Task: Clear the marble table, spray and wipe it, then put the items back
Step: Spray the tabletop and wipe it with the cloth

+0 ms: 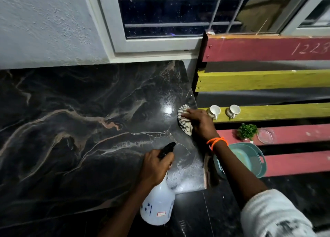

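Observation:
The black marble table (80, 122) with pale veins fills the left and middle of the view. Its right part is wet and speckled with spray. My left hand (155, 167) grips the black trigger head of a white spray bottle (158, 204), held over the table's front right corner. My right hand (200, 122) presses a striped cloth (183, 117) flat on the table near its right edge. Two small white cups (215, 110) stand on a yellow slat of the bench to the right, with a green sprig (247, 131) and a clear glass dish (266, 135) on a pink slat.
A slatted bench (267, 81) in pink and yellow stands right of the table. A teal basin (250, 160) sits on it under my right forearm. A barred window (169, 13) and white wall lie behind. Dark tiled floor (205, 210) shows below.

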